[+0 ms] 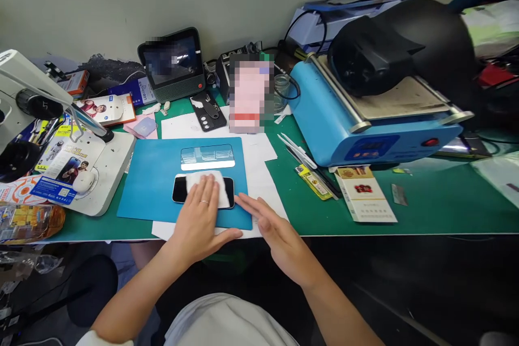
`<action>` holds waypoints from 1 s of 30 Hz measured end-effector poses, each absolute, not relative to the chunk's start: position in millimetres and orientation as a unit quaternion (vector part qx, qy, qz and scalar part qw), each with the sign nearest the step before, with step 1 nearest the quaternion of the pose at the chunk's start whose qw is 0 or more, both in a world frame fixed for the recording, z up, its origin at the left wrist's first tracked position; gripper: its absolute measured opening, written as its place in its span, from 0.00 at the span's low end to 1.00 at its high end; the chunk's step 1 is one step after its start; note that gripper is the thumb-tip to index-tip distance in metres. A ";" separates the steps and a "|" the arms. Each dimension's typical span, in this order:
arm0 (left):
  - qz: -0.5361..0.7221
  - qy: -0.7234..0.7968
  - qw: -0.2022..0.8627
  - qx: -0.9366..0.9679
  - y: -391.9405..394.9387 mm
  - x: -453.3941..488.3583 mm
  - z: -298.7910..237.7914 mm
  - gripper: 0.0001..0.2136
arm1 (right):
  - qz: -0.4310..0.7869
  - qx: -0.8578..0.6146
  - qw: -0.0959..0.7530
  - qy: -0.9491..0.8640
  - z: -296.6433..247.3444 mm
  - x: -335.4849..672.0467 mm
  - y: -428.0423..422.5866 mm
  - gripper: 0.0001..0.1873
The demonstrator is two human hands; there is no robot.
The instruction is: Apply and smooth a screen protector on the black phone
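Note:
A black phone (179,189) lies face up on a blue work mat (154,173). A white cloth (206,179) covers most of its screen. My left hand (200,219) lies flat, fingers together, pressing on the cloth. My right hand (275,232) rests flat on the mat's right edge beside the phone, fingers stretched out, holding nothing. Just behind the phone sits a clear screen protector on a white backing (207,157).
A blue heating machine (365,130) with a black helmet (401,43) on top stands at the right. Tweezers (298,150) and a small box (365,194) lie in front of it. A microscope base (101,173) is at the left, a small display (172,62) at the back.

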State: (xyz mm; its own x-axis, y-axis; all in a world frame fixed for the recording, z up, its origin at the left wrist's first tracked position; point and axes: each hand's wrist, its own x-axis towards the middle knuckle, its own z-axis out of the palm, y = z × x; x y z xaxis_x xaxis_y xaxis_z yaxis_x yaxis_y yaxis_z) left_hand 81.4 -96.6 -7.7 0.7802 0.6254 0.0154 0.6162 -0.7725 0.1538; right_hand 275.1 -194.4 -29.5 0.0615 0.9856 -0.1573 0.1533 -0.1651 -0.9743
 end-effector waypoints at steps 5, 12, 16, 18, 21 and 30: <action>0.028 0.273 0.089 0.957 -99.1 105.5 -7.8 0.48 | 0.496 -0.576 0.444 -0.475 -33.8 275.2 -195.9 0.39; 0.029 0.287 0.046 0.956 -107.4 58.8 -3.9 0.41 | 0.498 -0.587 0.401 -0.496 -27.9 276.7 -195.0 0.36; 0.035 0.340 0.004 0.940 -99.1 34.5 -4.5 0.39 | 0.475 -0.602 0.385 -0.513 -24.0 274.4 -193.9 0.35; 0.043 0.361 -0.014 0.931 -93.9 27.6 -5.2 0.39 | 0.467 -0.606 0.383 -0.517 -22.5 273.0 -194.2 0.35; 0.050 0.373 -0.019 0.926 -90.2 24.4 -6.1 0.40 | 0.465 -0.613 0.379 -0.515 -21.1 272.0 -195.2 0.35; 0.044 0.311 0.060 0.947 -94.7 82.4 -9.9 0.47 | 0.499 -0.576 0.453 -0.464 -31.5 272.0 -196.0 0.36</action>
State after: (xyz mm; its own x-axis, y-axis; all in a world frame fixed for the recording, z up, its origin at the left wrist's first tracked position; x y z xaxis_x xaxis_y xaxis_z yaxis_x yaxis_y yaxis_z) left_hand 82.4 -94.7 -9.9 0.8024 0.5950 0.0457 0.5845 -0.7990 0.1413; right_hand 272.0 -196.0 -31.5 0.0727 0.9853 -0.1544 0.0827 -0.1603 -0.9836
